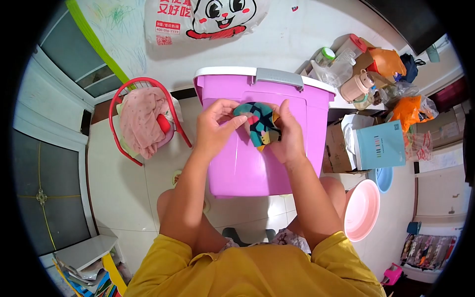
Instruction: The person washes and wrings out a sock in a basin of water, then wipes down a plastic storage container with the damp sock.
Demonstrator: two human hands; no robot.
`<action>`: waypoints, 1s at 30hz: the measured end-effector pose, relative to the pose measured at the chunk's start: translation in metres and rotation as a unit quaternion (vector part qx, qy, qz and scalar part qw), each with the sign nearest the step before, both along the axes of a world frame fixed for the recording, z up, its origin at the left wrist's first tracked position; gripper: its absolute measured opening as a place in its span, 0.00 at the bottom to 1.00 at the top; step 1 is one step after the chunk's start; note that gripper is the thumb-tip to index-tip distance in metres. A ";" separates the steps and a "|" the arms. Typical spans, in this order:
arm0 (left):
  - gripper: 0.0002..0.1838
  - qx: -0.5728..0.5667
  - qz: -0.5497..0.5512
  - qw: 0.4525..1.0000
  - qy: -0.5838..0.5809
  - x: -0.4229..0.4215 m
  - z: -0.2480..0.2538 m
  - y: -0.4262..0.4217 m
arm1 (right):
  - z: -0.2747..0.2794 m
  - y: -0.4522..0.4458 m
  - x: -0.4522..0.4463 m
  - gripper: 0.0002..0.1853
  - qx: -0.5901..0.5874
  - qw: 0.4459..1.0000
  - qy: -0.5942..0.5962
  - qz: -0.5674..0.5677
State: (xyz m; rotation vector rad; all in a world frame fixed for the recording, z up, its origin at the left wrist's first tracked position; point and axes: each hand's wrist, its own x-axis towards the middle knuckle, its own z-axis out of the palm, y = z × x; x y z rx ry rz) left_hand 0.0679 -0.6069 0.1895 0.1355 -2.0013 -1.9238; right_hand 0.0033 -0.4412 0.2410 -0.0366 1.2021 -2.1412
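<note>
A small patterned cloth in teal, navy, yellow and pink (261, 123) hangs between my two hands, in front of a large pink-purple storage bin (247, 173) with a white lid and a grey latch. My left hand (217, 126) pinches the cloth's left edge between thumb and fingers. On the right side, my right hand (288, 132) holds the cloth's other edge, with its thumb raised and its fingers partly hidden behind the fabric.
A red-framed chair (118, 91) with a pink cloth (143, 119) stands at the left. To the right are a blue box (380, 144), a pink basin (362, 210), and a white surface holding a beige thermos (355, 88), jars and bags.
</note>
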 end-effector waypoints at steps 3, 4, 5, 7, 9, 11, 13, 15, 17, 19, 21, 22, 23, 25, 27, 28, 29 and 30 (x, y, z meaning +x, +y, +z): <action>0.15 0.001 0.000 1.000 0.000 -0.002 -0.001 0.000 | -0.012 0.008 -0.003 0.09 0.183 0.961 0.202 0.048; 0.15 -0.006 -0.002 1.000 0.006 -0.003 -0.001 0.000 | -0.017 0.007 -0.003 0.09 0.183 0.961 0.202 0.047; 0.15 -0.007 -0.003 1.000 0.006 -0.004 -0.001 0.001 | -0.022 0.002 -0.002 0.08 0.234 0.924 0.298 -0.044; 0.17 -0.046 0.092 0.994 0.037 -0.008 -0.003 0.002 | -0.033 -0.003 -0.003 0.17 0.317 0.787 0.494 -0.189; 0.20 -0.130 0.118 0.984 0.038 -0.009 -0.005 -0.002 | -0.035 -0.009 -0.006 0.19 0.362 0.690 0.592 -0.207; 0.22 -0.213 0.145 0.965 0.039 -0.009 -0.005 -0.002 | -0.048 -0.017 -0.009 0.25 0.399 0.573 0.693 -0.179; 0.29 -0.284 0.165 0.944 0.009 -0.008 0.005 0.005 | -0.056 -0.023 -0.002 0.26 0.410 0.569 0.696 -0.154; 0.32 -0.271 0.161 0.949 0.018 -0.011 0.001 0.009 | -0.059 -0.021 0.004 0.28 0.423 0.566 0.698 -0.116; 0.35 -0.257 0.156 0.953 0.027 -0.014 -0.004 0.010 | -0.059 -0.017 0.001 0.28 0.414 0.575 0.696 -0.117; 0.41 -0.291 0.201 0.932 0.078 -0.017 -0.007 0.008 | -0.056 -0.019 0.000 0.27 0.407 0.582 0.694 -0.119; 0.42 -0.288 0.207 0.932 0.071 -0.017 -0.009 0.006 | -0.051 -0.029 -0.005 0.27 0.384 0.609 0.674 -0.165; 0.44 -0.285 0.213 0.932 0.063 -0.016 -0.010 0.006 | -0.050 -0.035 -0.010 0.27 0.385 0.609 0.673 -0.165; 0.44 -0.285 0.213 0.932 0.063 -0.016 -0.009 0.008 | -0.050 -0.044 -0.016 0.26 0.359 0.591 0.699 -0.182; 0.45 -0.270 0.214 0.936 0.073 -0.018 -0.007 0.011 | -0.046 -0.058 -0.021 0.22 0.338 0.564 0.731 -0.180; 0.45 -0.259 0.216 0.939 0.070 -0.021 -0.009 0.012 | -0.051 -0.065 -0.023 0.21 0.371 0.539 0.741 -0.153; 0.45 -0.249 0.219 0.941 0.067 -0.022 -0.011 0.011 | -0.053 -0.067 -0.023 0.22 0.401 0.514 0.748 -0.125; 0.45 -0.255 0.222 0.939 0.068 -0.022 -0.012 0.010 | -0.055 -0.064 -0.021 0.23 0.418 0.510 0.744 -0.108; 0.45 -0.256 0.221 0.939 0.068 -0.022 -0.013 0.011 | -0.056 -0.059 -0.021 0.23 0.418 0.510 0.744 -0.110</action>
